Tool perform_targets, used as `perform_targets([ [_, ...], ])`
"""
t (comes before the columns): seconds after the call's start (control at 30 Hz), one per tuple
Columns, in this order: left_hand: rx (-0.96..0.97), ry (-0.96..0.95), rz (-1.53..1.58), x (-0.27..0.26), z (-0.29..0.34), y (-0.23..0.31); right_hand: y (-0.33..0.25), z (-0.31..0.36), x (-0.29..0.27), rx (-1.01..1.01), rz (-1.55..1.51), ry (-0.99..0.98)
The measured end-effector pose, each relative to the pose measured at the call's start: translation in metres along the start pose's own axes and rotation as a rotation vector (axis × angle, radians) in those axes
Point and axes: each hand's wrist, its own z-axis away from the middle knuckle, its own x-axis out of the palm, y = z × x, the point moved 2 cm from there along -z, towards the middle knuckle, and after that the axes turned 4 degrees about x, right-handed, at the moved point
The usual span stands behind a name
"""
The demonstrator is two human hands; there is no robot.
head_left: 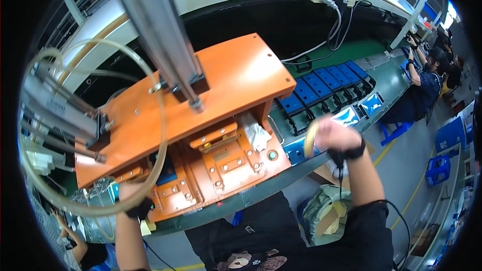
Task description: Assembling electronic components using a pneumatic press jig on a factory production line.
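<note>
My right hand (335,136) is raised over the bench to the right of the orange press (236,68), smeared by motion. Its fingers are closed on a pale yellow curved piece (311,138), too blurred to name by kind. At the left front corner of the press is my left hand (131,190), partly behind a clear hose (100,211); its fingers are hidden. Close to that hand, a dark blue part (167,171) lies in the left side of the press's lower fixture (221,168). A green button (272,155) sits at the fixture's right corner.
Blue panels on black stands (321,88) line the bench behind my right hand. Metal cylinders (155,25) rise from the press. A crumpled white cloth (256,133) lies inside it. Below the bench stands an open bag (326,218). Another person (424,70) works at the far right.
</note>
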Motion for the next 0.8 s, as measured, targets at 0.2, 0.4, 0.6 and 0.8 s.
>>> perform_targets([
  [0.2, 0.113, 0.263, -0.307, 0.052, 0.092, 0.064, 0.038, -0.101, -0.210, 0.367, 0.814, 1.164],
  [0.4, 0.136, 0.359, -0.382, 0.062, 0.133, 0.049, 0.053, -0.191, -0.242, 0.627, 1.283, 1.079],
  [0.6, 0.175, 0.533, -0.250, 0.062, 0.150, 0.033, 0.063, -0.150, -0.286, 0.133, 0.546, 1.275],
  [0.8, 0.317, 0.486, -0.342, 0.058, 0.170, 0.048, 0.061, 0.006, -0.095, 0.087, -0.868, 0.863],
])
